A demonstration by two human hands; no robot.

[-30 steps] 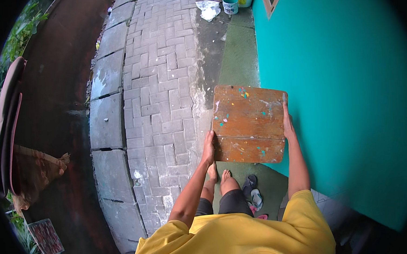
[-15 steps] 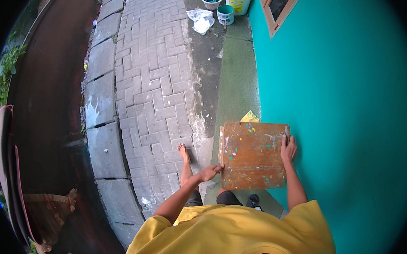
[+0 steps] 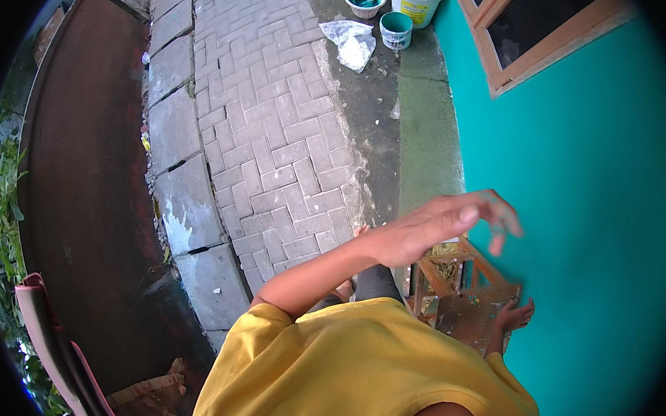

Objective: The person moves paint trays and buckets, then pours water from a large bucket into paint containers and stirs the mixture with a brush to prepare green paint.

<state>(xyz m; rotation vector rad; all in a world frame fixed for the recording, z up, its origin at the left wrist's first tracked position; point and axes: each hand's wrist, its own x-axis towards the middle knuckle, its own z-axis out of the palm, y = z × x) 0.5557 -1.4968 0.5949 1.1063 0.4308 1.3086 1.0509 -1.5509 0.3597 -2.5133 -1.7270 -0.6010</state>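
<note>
In front of the teal wall, my left hand point(image 3: 426, 233) is raised with fingers apart and bent downward, holding nothing. Below it is a paint-spotted brown wooden stool point(image 3: 469, 312), its flat board close to my body and its slatted frame point(image 3: 434, 276) showing beyond. My left hand and forearm cover part of that frame. At the board's right edge, beside the wall, is my right hand point(image 3: 515, 316), fingers stretched out; whether its palm presses on the wood I cannot tell.
The teal wall point(image 3: 576, 193) with a wood-framed window point(image 3: 543, 27) borders the right side. Ahead stand a white bucket point(image 3: 416, 8), a small paint pail point(image 3: 396, 32) and a basin point(image 3: 365, 2) beside a plastic bag point(image 3: 354, 46). Paving point(image 3: 275, 135) runs along the left.
My left hand has left the board's left edge and risen to the right. The stool has turned and come nearer my body, showing its frame. My right hand has moved lower, its fingers now stretched.
</note>
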